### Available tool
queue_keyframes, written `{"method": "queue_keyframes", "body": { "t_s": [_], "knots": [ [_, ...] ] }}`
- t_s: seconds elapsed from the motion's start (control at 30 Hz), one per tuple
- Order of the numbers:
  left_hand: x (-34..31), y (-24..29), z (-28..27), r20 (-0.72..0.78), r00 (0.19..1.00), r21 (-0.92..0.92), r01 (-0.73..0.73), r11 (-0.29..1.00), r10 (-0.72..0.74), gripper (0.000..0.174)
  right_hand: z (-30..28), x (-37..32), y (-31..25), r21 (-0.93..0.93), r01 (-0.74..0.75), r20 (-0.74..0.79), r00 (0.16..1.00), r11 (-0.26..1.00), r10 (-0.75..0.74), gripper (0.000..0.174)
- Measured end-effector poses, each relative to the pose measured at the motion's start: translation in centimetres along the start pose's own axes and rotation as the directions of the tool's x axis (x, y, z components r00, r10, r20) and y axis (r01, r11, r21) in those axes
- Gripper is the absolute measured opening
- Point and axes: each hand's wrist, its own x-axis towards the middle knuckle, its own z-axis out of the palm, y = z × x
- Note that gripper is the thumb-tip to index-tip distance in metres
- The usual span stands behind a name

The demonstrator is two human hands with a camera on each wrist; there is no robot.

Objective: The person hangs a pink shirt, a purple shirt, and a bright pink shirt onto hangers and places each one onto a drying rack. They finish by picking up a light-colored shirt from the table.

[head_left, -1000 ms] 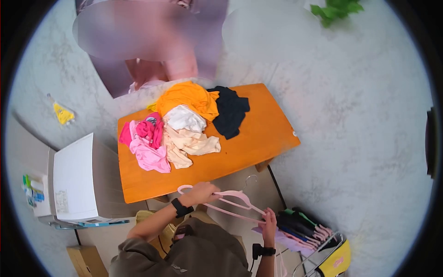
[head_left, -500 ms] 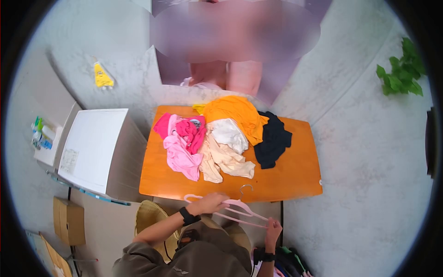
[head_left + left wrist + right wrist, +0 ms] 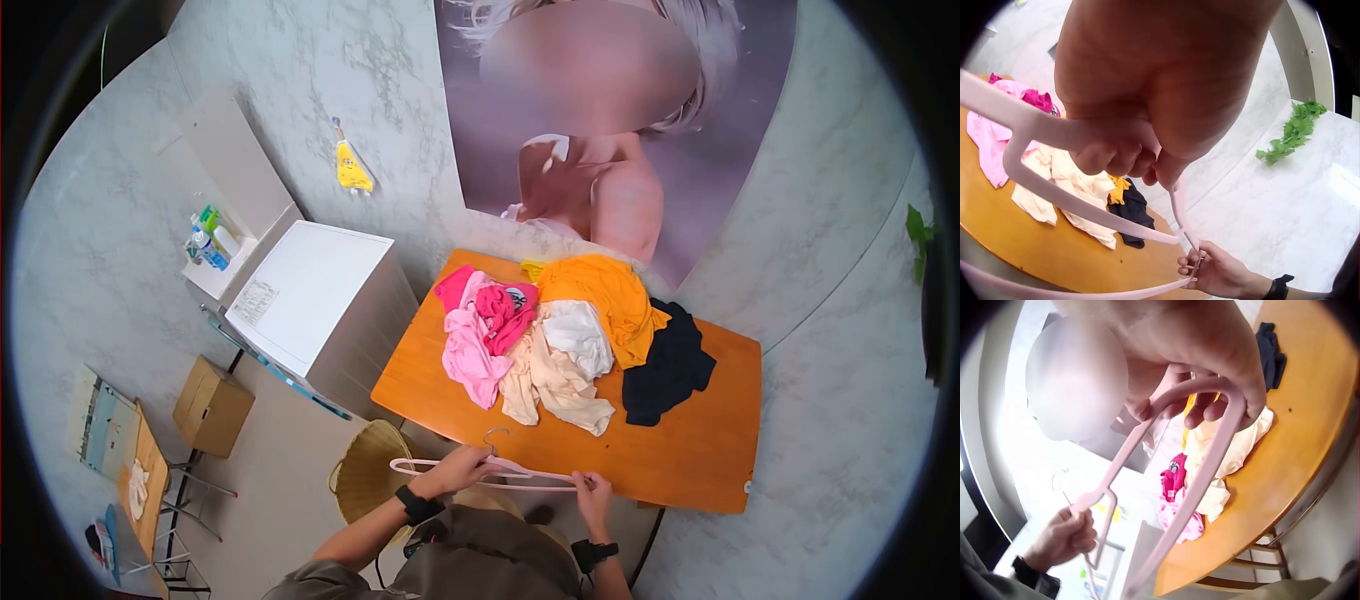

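A pink clothes hanger point(image 3: 1212, 456) is held level at the table's front edge, its metal hook point(image 3: 497, 432) pointing up. My left hand point(image 3: 462, 471) grips it near the hook, fingers curled round the bar in the left wrist view. At the hanger's other end my right hand point(image 3: 594, 500) holds the rounded corner with bent fingers. Beyond both hands, a heap of clothes lies on the wooden table point(image 3: 690, 470): a pink garment point(image 3: 472, 355), a magenta one point(image 3: 507, 322), a cream one point(image 3: 560, 388), a white one point(image 3: 582, 338), an orange one point(image 3: 600, 295) and a black one point(image 3: 672, 370).
Left of the table stands a white appliance point(image 3: 310, 290), with bottles point(image 3: 210, 245) on a ledge behind it. A wicker basket point(image 3: 365, 475) sits on the floor by my left arm. Further left is a cardboard box point(image 3: 212, 405). A green plant point(image 3: 1294, 131) is at the wall.
My view has swung left, so the table and clothes sit further right. The hanger has gone from tilted to nearly level at the table's edge, still in both hands. The clothes lie unchanged.
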Motion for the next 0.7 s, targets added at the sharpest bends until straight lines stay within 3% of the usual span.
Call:
{"method": "queue_keyframes", "body": {
  "t_s": [0.03, 0.1, 0.13, 0.2, 0.23, 0.3, 0.33, 0.4, 0.43, 0.53, 0.6, 0.7],
  "knots": [
    [-0.4, 0.1, 0.1, -0.005, 1.000, -0.001, 0.008, 1.000, -0.008, 0.026, 0.0, 0.5, -0.2, -0.001, -0.002, 0.009, 1.000, 1.000, 0.002, 0.023],
    [-1.5, 0.3, -0.1, -0.154, 0.987, 0.003, 0.055, 0.998, -0.054, 0.024, 0.2, 2.2, -0.5, -0.166, 0.211, 0.045, 0.977, 0.963, -0.206, 0.021],
    [-2.2, 0.3, -0.7, -0.169, 0.984, -0.005, 0.059, 0.998, -0.059, 0.024, 1.0, 2.9, -1.3, -0.172, 0.219, 0.060, 0.976, 0.960, -0.211, 0.021],
    [-3.8, -0.2, -2.4, -0.261, 0.913, -0.019, 0.318, 0.948, -0.312, 0.021, 3.4, 4.4, -2.7, -0.227, 0.288, -0.040, 0.952, 0.930, -0.304, 0.025],
    [-4.2, -0.6, -2.6, -0.273, 0.909, -0.031, 0.319, 0.947, -0.315, 0.021, 4.1, 5.5, -3.1, -0.234, 0.297, -0.026, 0.950, 0.926, -0.311, 0.025],
    [-4.6, -1.5, -2.9, -0.585, 0.750, -0.170, 0.260, 0.951, -0.309, 0.019, 5.8, 8.2, -3.1, -0.267, 0.330, 0.144, 0.943, 0.906, -0.301, 0.031],
    [-4.4, -1.8, -3.2, -0.588, 0.746, -0.178, 0.257, 0.950, -0.312, 0.019, 7.1, 10.0, -2.5, -0.273, 0.334, 0.149, 0.941, 0.902, -0.304, 0.031],
    [-4.3, -2.6, -4.2, -0.748, 0.584, -0.209, 0.244, 0.947, -0.316, 0.016, 10.0, 13.6, -1.0, -0.217, 0.309, 0.415, 0.888, 0.926, -0.199, 0.034],
    [-4.5, -3.5, -5.1, -0.719, 0.596, -0.195, 0.319, 0.927, -0.357, 0.015, 11.6, 14.9, -1.7, -0.210, 0.305, 0.460, 0.869, 0.929, -0.181, 0.035],
    [-4.2, -4.5, -7.6, -0.684, 0.574, -0.293, 0.348, 0.890, -0.450, 0.014, 16.2, 18.4, -3.4, -0.272, 0.313, 0.528, 0.839, 0.910, -0.130, 0.039],
    [-3.9, -6.4, -8.9, -0.696, 0.567, -0.304, 0.323, 0.896, -0.441, 0.015, 19.5, 21.1, -4.0, -0.323, 0.326, 0.542, 0.833, 0.889, -0.109, 0.040],
    [-3.5, -8.5, -10.6, -0.713, 0.566, -0.262, 0.334, 0.906, -0.414, 0.016, 23.0, 25.7, -2.8, -0.251, 0.353, 0.566, 0.809, 0.901, -0.159, 0.050]
  ]
}}
